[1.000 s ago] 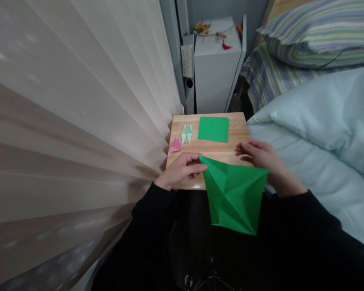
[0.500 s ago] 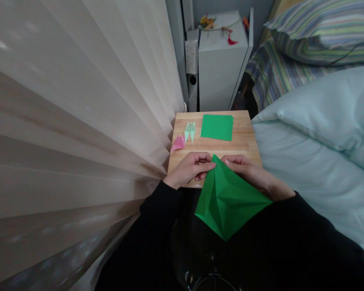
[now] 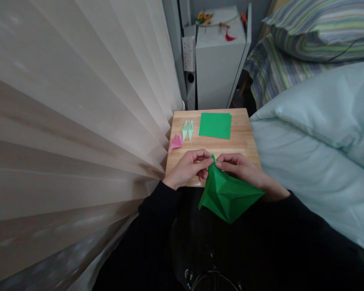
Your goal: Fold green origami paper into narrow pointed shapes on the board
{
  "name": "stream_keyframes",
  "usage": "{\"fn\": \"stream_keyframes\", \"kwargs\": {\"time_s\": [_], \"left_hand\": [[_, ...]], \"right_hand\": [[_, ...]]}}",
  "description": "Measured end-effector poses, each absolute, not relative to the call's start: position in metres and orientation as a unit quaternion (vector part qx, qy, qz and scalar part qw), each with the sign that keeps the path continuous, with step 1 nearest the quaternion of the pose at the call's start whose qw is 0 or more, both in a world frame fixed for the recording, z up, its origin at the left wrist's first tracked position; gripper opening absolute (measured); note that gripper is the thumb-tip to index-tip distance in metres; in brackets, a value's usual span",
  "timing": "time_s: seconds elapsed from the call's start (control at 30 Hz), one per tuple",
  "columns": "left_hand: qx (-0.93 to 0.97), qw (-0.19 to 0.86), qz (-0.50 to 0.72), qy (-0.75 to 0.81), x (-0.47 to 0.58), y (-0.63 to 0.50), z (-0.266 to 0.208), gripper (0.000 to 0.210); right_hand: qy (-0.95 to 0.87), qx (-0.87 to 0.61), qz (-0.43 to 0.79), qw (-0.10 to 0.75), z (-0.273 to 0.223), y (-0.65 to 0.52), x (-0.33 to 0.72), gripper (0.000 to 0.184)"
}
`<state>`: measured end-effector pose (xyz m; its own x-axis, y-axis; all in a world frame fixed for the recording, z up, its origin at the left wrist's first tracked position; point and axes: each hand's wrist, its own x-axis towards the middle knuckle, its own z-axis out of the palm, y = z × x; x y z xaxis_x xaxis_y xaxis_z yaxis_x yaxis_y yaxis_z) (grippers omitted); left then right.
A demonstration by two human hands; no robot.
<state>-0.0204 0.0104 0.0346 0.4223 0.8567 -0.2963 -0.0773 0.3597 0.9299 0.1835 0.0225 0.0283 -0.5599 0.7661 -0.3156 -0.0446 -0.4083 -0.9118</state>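
Note:
A creased sheet of green origami paper (image 3: 227,194) hangs over the near edge of the small wooden table (image 3: 239,151), its far corner pinched between my hands. My left hand (image 3: 192,165) grips that corner from the left, thumb and fingertips closed on it. From the right, my right hand (image 3: 241,166) pinches the paper just beside it. The sheet's side and bottom corners spread loose over my dark clothing. Part of the right hand's fingers is hidden behind the paper.
A stack of green paper (image 3: 215,125) lies at the table's back. Left of it are a pale green folded paper piece (image 3: 188,129) and a pink one (image 3: 176,142). A curtain (image 3: 109,121) borders the left, a bed (image 3: 291,137) the right, a white cabinet (image 3: 216,72) the back.
My right hand has shifted left, closer to my left hand. The paper's top corner is squeezed narrower, and its lower corners have drawn up and inward. The view has tilted slightly.

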Motion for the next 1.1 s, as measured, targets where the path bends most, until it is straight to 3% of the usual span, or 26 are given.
{"fn": "stream_keyframes", "kwargs": {"time_s": [0.6,1.1], "left_hand": [[0.478,0.66,0.353,0.46,-0.016,0.01,0.033,0.027],[0.423,0.704,0.361,0.442,-0.01,0.005,0.036,0.029]], "right_hand": [[-0.484,-0.385,0.728,0.296,0.027,0.02,0.181,0.035],[-0.493,-0.378,0.722,0.305,0.027,0.02,0.179,0.034]]}}
